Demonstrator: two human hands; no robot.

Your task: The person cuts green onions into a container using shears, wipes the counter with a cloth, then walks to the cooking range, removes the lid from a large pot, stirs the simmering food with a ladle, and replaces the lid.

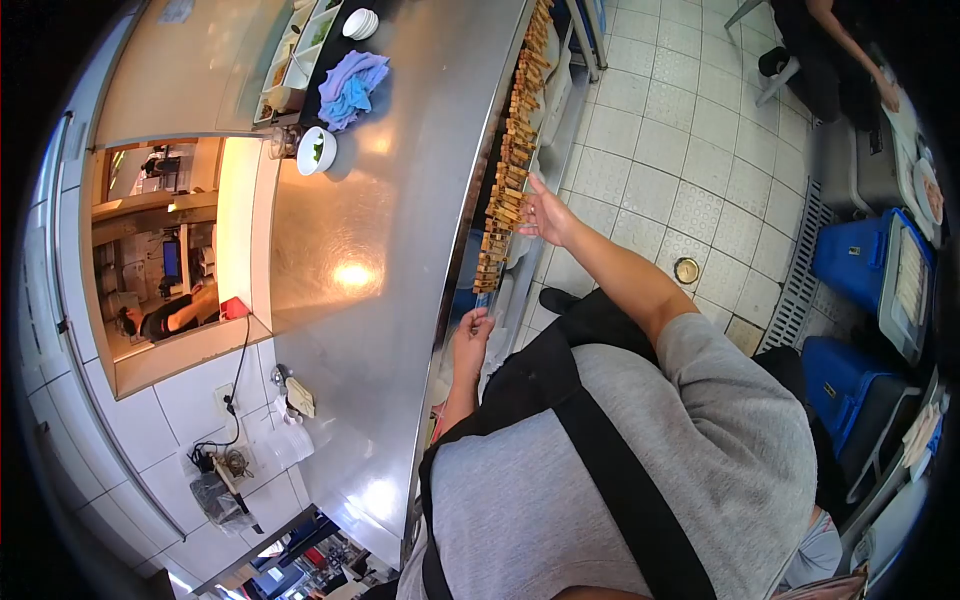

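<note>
A long, dense row of small browned pieces (508, 150), which look like skewered food, runs along the front edge of the steel counter (400, 200). My right hand (543, 212) is open beside the row, its fingers spread and the fingertips close to the pieces; I cannot tell whether they touch. At the near end of the row, my left hand (470, 345) has its fingers closed just below a small blue strip (484, 299). What it pinches, if anything, is too small to make out.
On the counter are a white bowl with greens (317, 151), a blue-purple cloth (351, 88) and stacked white bowls (360, 24). Blue cooler boxes (852, 248) stand to the right across the tiled floor (690, 150). Another person's hand (888, 95) is at the upper right.
</note>
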